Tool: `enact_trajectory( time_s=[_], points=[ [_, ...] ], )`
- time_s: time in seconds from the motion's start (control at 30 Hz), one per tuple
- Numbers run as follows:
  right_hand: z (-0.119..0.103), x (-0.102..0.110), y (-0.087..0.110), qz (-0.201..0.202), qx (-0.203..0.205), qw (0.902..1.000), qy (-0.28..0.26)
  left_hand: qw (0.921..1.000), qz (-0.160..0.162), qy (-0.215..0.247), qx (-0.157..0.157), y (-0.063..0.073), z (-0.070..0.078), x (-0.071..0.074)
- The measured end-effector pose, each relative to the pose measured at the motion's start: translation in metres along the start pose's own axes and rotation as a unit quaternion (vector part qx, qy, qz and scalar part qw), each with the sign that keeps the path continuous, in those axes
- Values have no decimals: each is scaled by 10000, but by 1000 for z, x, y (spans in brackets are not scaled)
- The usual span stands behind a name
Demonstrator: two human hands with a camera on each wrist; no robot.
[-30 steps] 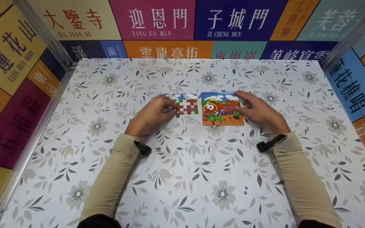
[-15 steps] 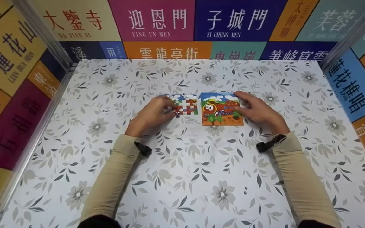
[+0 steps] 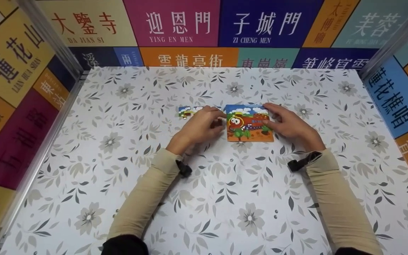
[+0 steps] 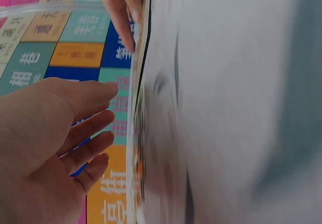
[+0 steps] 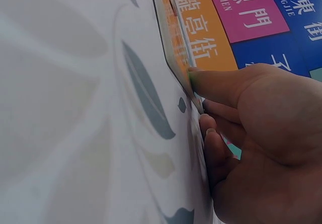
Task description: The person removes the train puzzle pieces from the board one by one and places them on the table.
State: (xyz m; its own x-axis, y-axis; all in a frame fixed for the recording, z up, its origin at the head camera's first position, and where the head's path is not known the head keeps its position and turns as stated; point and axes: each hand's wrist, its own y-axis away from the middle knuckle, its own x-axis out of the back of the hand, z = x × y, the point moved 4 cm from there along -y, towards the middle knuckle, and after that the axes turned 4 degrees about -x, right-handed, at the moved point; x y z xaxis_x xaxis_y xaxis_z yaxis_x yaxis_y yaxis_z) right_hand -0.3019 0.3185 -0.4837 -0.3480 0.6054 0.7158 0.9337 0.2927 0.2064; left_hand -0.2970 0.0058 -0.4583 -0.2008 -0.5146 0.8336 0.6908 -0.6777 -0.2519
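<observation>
A square picture card (image 3: pixel 248 129) printed with a red cartoon train lies on the table, a little right of the middle in the head view. My right hand (image 3: pixel 287 122) pinches its right edge, thumb on top, as the right wrist view shows along the card's side (image 5: pixel 173 38). Left of it, jigsaw pieces (image 3: pixel 185 112) with sky and green print are mostly hidden under my left hand (image 3: pixel 204 124). That hand hovers beside the card's left edge, fingers loosely bent; in the left wrist view nothing sits between the fingers of the left hand (image 4: pixel 60 133).
A white floral cloth (image 3: pixel 211 198) covers the table. Colourful panels with large characters stand behind (image 3: pixel 179 24) and along both sides, joined by metal corner posts. Dark straps with small cameras (image 3: pixel 298 163) sit at both cuffs.
My left hand has moved right, off the left end of the jigsaw pieces and over to the card's left edge. My right hand keeps its hold on the card.
</observation>
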Motion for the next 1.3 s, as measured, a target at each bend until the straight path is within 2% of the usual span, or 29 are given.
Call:
enact_trajectory(
  time_s=[0.23,0.4,0.53,0.67,0.8,1.07,1.3],
  points=[
    [-1,0,0,1,159,9999,-2,9993,-242,-183,-228,-29,25,-19],
    [-3,-3,-1,-50,75,9999,-88,9985,-445,-325,26,-40,29,-30],
    [-3,-4,-1,-47,69,9999,-62,9975,-595,-362,142,-41,26,-37],
    [-1,-2,0,4,117,9999,-7,9983,-449,-381,31,-41,23,-41],
    [0,0,0,22,146,9999,-2,9988,-287,-394,-13,-40,22,-41],
    [0,1,0,61,197,9998,5,9989,-345,-303,15,-39,21,-40],
    [-2,1,1,31,434,9991,-13,9989,-387,-245,111,-39,20,-39]
  ],
)
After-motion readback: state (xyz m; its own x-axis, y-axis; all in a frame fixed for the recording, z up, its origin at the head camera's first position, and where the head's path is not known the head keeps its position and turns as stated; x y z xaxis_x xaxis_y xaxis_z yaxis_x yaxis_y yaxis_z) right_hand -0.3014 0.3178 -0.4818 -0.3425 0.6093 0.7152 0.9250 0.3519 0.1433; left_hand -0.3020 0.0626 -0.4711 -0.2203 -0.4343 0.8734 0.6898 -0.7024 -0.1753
